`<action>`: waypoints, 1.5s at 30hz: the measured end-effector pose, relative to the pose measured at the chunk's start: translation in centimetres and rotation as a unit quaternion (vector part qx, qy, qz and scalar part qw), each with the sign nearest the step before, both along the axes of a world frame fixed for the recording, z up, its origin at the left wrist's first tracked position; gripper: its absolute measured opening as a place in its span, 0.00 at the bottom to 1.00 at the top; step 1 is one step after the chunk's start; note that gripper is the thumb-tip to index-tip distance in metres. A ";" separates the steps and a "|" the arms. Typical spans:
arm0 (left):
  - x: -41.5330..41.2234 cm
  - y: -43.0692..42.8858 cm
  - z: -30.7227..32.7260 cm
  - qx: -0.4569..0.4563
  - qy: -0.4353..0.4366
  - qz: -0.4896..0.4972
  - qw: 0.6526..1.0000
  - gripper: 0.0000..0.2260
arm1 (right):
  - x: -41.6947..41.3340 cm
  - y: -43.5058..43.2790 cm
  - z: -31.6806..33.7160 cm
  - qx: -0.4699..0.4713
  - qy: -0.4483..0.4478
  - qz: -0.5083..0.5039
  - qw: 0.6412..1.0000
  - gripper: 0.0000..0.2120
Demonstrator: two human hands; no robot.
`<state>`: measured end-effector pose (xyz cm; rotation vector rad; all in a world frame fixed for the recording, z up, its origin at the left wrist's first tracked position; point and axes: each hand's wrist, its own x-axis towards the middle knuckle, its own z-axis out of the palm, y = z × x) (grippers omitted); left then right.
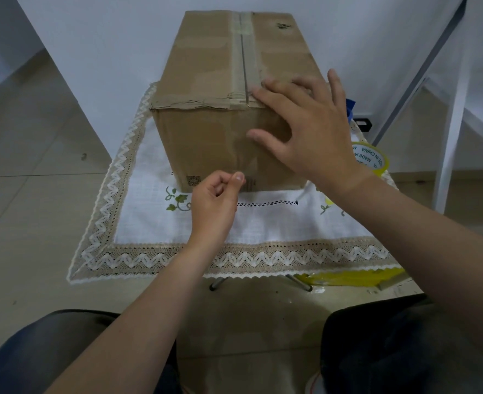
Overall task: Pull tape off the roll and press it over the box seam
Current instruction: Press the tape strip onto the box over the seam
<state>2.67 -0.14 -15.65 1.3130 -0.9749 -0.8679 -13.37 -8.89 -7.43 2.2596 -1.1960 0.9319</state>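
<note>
Lays the right grip (pixel 305 129) spread over the near top edge of the cardboard box (pixel 206 132): fingertips flat on the lid just beside the seam (pixel 244 66), thumb down on the front face, nothing grasped. Holds the left grip (pixel 217 194) low at the foot of that front face, fingers curled, thumb tip pressed to forefinger in a pinch. Cannot tell of any clear tape inside the pinch, only a faint glossy band down the cardboard from the seam toward it.

Shows the box upright in the middle of a low worktop (pixel 217 282), on a white cloth (pixel 263 223) with a zigzag lace border, seam running away along the lid under old, wrinkled tape.

Shows the tape roll (pixel 372 159) on the cloth to the right of the box, partly behind the right wrist, apart from both grips, yellowish, with printed lettering inside its core.
</note>
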 end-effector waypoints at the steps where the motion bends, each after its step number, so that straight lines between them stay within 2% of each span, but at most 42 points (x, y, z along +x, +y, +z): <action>1: 0.0 0.0 0.0 0.001 -0.001 0.001 1.000 0.13 | 0.4 -0.1 0.2 -0.004 -0.024 0.002 1.000 0.27; 4: 0.1 0.0 0.0 0.009 -0.004 -0.001 1.000 0.12 | 2.0 -0.4 0.5 -0.015 -0.053 -0.026 0.998 0.25; 7: 0.1 -0.1 0.0 0.015 -0.002 -0.005 1.000 0.12 | 2.5 -0.5 -0.6 -0.059 -0.026 -0.044 0.997 0.26; 12: 0.1 -0.1 -0.2 0.015 0.006 -0.001 1.000 0.12 | 1.8 -0.1 -2.7 -0.065 0.016 -0.034 0.997 0.40; 14: 0.3 -0.3 -0.2 0.016 0.006 0.001 1.000 0.13 | 2.0 0.1 -2.2 -0.060 0.001 -0.025 0.998 0.39; 18: 0.2 -0.4 -0.1 0.024 0.005 -0.004 1.000 0.13 | 2.4 -0.3 -0.5 -0.086 -0.005 -0.045 0.995 0.29; 21: 0.2 -0.3 0.0 0.023 0.004 -0.008 1.000 0.13 | 2.7 -0.6 -0.5 -0.113 0.014 -0.063 0.991 0.31; 26: 0.4 -0.4 0.0 0.023 0.009 -0.003 1.000 0.13 | 2.5 -0.3 -1.7 -0.110 0.047 -0.053 0.991 0.41; 33: 0.5 -0.6 0.2 0.038 0.018 0.000 0.999 0.14 | 3.7 -0.3 0.3 -0.105 0.002 -0.084 0.991 0.33; 39: 0.5 -0.6 0.5 0.053 0.028 -0.002 0.998 0.12 | 3.0 0.1 -2.4 -0.080 0.037 -0.061 0.994 0.45; 41: 0.5 -0.7 0.5 0.055 0.027 -0.001 0.998 0.13 | 3.2 0.2 -1.8 -0.071 0.037 -0.058 0.995 0.44; 45: 0.5 -0.8 0.3 0.050 0.023 0.006 0.998 0.13 | 3.1 -0.2 1.3 -0.013 0.007 -0.063 0.998 0.34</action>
